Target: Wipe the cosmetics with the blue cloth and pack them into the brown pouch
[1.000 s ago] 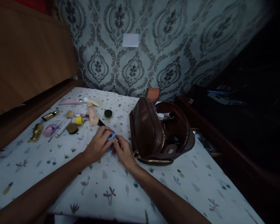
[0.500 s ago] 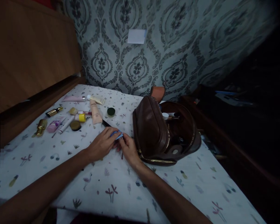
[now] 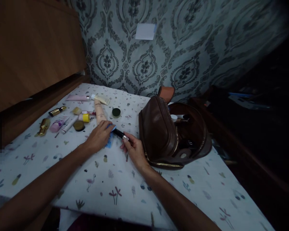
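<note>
Since the earlier frames, both hands are seen shifted apart: the blue item once pinched between them is now under the left hand [image 3: 99, 136] alone, and a black pencil-like stick [image 3: 121, 134], earlier mostly hidden, is exposed between the hands. The camera view is also shifted slightly, so the wall patch sits higher.

Left hand is curled over the blue flat piece [image 3: 110, 138], fingers pressing it against the printed tablecloth [image 3: 115, 192]; grip is partly hidden, so a full clench cannot be told. Right hand [image 3: 134, 150] is grasping the near, silver-tipped end of the stick between thumb and fingertips.

Long axis of the stick is laid diagonally, running from the right fingertips up and left to the left fingertips, so it is bridged between both hands; the right hand is nearer its capped end. The open brown pouch [image 3: 159, 134] is just beside the right hand, on its right. Scattered tubes and jars [image 3: 79, 125] are lying near and beyond the left hand.
</note>
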Available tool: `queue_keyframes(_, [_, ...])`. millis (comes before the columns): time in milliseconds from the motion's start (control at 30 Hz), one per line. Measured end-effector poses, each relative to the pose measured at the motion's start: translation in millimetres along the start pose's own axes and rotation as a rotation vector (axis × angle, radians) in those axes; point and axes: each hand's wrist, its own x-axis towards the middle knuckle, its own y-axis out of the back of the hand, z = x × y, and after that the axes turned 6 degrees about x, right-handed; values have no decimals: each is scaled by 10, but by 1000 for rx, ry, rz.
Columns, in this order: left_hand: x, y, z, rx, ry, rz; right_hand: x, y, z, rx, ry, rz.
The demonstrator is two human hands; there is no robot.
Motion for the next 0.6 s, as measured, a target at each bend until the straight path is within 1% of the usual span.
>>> queue_keyframes(100, [1,16,-96,51,106,-74,-14,-2,-26,-29,16,2])
queue_keyframes(167, [2,23,-146,79,168,-95,-20,-6,-50,-35,24,6])
queue_keyframes(267, [0,29,-188,100,223,-87,-24,-12,-82,-43,30,14])
queue_keyframes(367, [-7,40,-162,60,226,-36,-25,-13,-101,-48,43,13])
queue_keyframes(433, [-13,52,-84,-3,165,27,-26,-15,-100,-44,56,12])
queue_keyframes(500, [-21,59,40,-70,33,83,-25,-18,-86,-16,71,23])
queue_keyframes(533, [-25,58,111,-93,-52,94,-23,-21,-75,5,76,29])
queue_keyframes(600, [-34,45,238,-108,-198,75,-16,-28,-48,33,80,30])
